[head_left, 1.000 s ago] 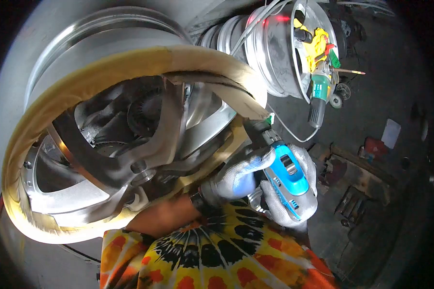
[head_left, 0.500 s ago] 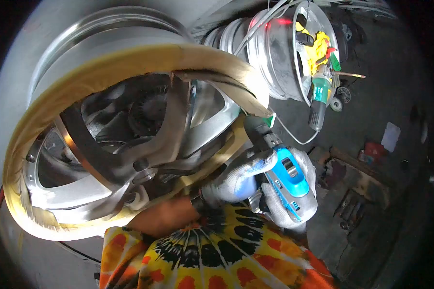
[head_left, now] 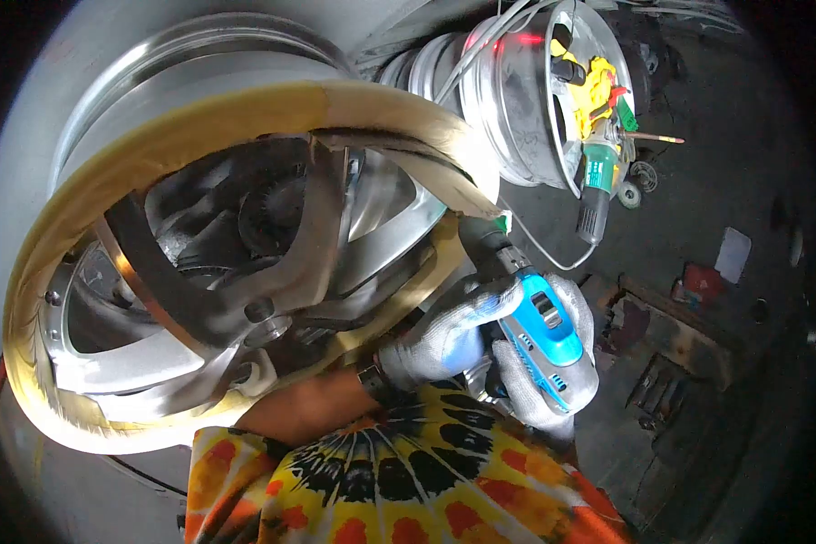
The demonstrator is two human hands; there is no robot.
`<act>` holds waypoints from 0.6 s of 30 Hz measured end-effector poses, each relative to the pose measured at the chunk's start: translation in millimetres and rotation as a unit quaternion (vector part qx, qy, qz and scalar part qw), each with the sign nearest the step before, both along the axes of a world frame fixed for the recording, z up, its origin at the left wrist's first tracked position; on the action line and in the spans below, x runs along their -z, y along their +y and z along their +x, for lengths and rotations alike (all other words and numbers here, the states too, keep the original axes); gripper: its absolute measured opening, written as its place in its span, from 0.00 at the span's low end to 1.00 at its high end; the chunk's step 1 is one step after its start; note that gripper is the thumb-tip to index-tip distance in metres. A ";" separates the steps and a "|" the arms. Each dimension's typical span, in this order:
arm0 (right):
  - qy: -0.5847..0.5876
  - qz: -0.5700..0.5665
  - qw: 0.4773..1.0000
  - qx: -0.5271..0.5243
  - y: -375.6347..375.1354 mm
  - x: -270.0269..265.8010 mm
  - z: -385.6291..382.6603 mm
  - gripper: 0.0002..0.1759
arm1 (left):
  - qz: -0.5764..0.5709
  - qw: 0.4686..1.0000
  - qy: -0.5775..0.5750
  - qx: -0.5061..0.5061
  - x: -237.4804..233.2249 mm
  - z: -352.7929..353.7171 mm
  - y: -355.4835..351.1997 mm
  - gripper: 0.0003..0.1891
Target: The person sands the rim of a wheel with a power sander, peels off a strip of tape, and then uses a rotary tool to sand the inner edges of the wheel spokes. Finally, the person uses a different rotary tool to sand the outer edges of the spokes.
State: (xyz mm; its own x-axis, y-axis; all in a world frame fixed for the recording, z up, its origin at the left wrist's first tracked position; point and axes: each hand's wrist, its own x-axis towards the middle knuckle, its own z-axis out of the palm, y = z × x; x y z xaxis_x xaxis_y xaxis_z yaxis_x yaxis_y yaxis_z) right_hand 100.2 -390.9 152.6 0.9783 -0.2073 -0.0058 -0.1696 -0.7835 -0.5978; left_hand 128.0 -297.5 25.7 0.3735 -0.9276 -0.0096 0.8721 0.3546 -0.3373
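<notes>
A blue-and-grey cordless drill [head_left: 547, 326] points up and left, its dark chuck [head_left: 490, 245] close to the wheel's right edge. My left hand [head_left: 449, 335], in a whitish glove with a blue stain, is closed on the drill's near side behind the chuck. My right hand [head_left: 530, 390], gloved too, wraps the drill's rear from below and the right. The alloy wheel [head_left: 281, 281] has dark and bright spokes, and yellowish masking tape [head_left: 190, 122] covers its rim. At the chuck, a loose strip end with a green-and-white bit [head_left: 503, 220] shows; what the chuck holds is hidden.
Behind stands another bare wheel [head_left: 272, 68]. Stacked rims [head_left: 508, 109] at the back right carry a yellow cloth [head_left: 594, 91] and a green grinder [head_left: 598, 177], whose pale cable [head_left: 553, 258] hangs down. A small disc [head_left: 629, 194] and a white card [head_left: 733, 254] lie on the floor.
The view has shifted slightly, so the wheel appears a little further left. Both hands keep their hold on the drill near the rim.
</notes>
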 end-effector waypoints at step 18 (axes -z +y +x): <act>0.003 -0.031 0.999 -0.026 5.0 2.3 -8.9 0.24 | 0.007 1.000 -0.003 0.008 -2.5 15.7 11.2 0.21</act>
State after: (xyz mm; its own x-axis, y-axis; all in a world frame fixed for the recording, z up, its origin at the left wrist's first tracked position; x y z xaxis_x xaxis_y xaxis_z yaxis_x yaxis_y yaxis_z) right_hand 91.4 -385.9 150.3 0.9876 -0.1569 -0.0009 -0.1318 -0.8269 -0.5467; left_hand 143.7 -286.3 28.1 0.3584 -0.9333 -0.0205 0.8797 0.3450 -0.3271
